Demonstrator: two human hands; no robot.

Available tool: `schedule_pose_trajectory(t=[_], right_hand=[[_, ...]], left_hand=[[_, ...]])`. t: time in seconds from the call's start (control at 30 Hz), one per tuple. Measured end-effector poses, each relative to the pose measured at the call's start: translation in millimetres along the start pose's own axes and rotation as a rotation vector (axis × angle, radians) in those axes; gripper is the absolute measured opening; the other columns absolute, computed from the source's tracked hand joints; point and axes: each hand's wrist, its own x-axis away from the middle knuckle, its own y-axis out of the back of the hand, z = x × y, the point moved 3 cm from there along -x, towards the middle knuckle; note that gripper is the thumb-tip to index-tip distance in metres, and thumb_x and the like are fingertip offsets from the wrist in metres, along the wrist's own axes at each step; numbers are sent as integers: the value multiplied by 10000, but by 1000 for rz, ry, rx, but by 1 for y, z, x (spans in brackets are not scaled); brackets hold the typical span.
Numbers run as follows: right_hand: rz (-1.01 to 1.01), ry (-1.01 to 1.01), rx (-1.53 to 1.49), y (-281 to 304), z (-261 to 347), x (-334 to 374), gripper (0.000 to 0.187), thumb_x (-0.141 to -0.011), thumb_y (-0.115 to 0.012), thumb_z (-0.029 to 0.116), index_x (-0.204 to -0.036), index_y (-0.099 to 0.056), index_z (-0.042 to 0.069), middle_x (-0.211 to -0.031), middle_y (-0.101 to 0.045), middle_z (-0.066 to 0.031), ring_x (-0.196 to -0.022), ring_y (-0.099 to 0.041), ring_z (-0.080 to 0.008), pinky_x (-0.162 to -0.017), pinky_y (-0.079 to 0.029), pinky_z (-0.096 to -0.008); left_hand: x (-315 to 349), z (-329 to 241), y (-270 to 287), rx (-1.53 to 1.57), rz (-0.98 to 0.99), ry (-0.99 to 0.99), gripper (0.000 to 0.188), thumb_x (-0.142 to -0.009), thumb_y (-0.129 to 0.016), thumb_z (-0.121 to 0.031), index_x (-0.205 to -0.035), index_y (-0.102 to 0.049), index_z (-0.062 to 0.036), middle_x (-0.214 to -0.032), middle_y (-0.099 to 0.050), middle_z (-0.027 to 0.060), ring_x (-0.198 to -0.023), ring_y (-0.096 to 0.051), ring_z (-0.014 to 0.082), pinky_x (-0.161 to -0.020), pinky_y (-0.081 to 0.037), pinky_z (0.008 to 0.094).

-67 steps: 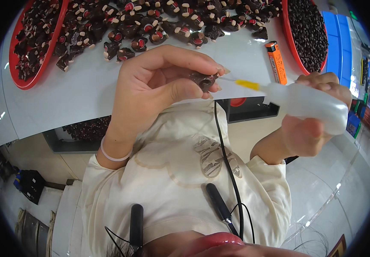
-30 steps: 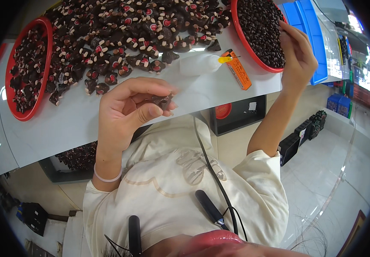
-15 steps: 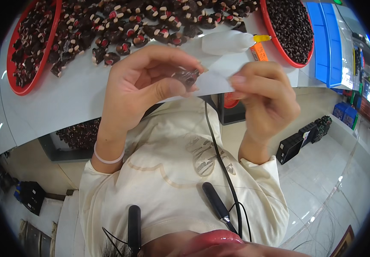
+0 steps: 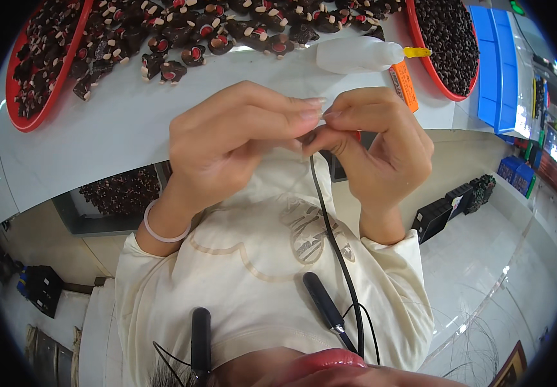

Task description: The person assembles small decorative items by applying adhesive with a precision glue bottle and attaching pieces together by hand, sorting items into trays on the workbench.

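Observation:
My left hand (image 4: 220, 138) and my right hand (image 4: 381, 138) meet fingertip to fingertip above the near edge of the table. Between them is a small dark brown moulded piece (image 4: 307, 137), now almost wholly covered by fingers. The left fingers are closed on it. The right thumb and index finger pinch together right against it, and what they hold is hidden. Beyond the hands lie many loose dark brown pieces (image 4: 191, 55) with cream nubs and red spots. A white squeeze bottle (image 4: 356, 55) with a yellow tip lies on its side past the right hand.
A red tray (image 4: 17, 119) of similar brown pieces stands at far left. At far right a red tray (image 4: 451, 97) holds small dark pieces, beside blue trays (image 4: 494, 71). An orange box (image 4: 406, 87) lies by the bottle. Below the table edge is a grey drawer (image 4: 101, 227) of pieces.
The right hand has moved left and the left hand has turned, so their fingertips now meet. The brown piece, plainly visible before in the left hand, is mostly covered.

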Motion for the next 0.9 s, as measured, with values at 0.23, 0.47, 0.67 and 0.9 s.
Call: schedule_pose_trajectory(t=[0.23,0.47,0.67,0.9], right_hand=[[4,66,11,0,-5,4,305,-515,-815,99,-641,-546,31,-569,-545,-31,-482,-500,-111,-421,-374,-210],[132,-3,-137,-5,-17,16,305,-600,-781,186,-649,-538,9,-589,-551,-48,-471,-473,-111,-428,-345,-205],[153,20,-184,-11,-27,18,166,-667,-729,57,-668,-569,13,-601,-555,-43,-467,-461,-130,-423,-337,-215],[144,20,-4,-10,-22,11,176,-661,-724,34,-636,-549,29,-578,-531,-48,-436,-446,-136,-410,-327,-247]], left_hand=[[1,-7,2,-55,49,-6,219,-677,-625,139,-874,-636,45,-886,-620,184,-782,-637,224,-580,-542,230],[-22,-38,61,-522,125,-124,168,-741,-585,68,-888,-622,-3,-927,-626,105,-858,-591,191,-744,-471,264],[-51,-38,186,-1281,-222,156,370,-885,-502,-212,-1212,-476,-41,-1232,-472,145,-1157,-435,242,-954,-347,316],[-50,-14,205,-1636,219,-10,290,-917,-389,-201,-1189,-471,-140,-1427,-269,65,-1314,-226,311,-1068,-193,430]])
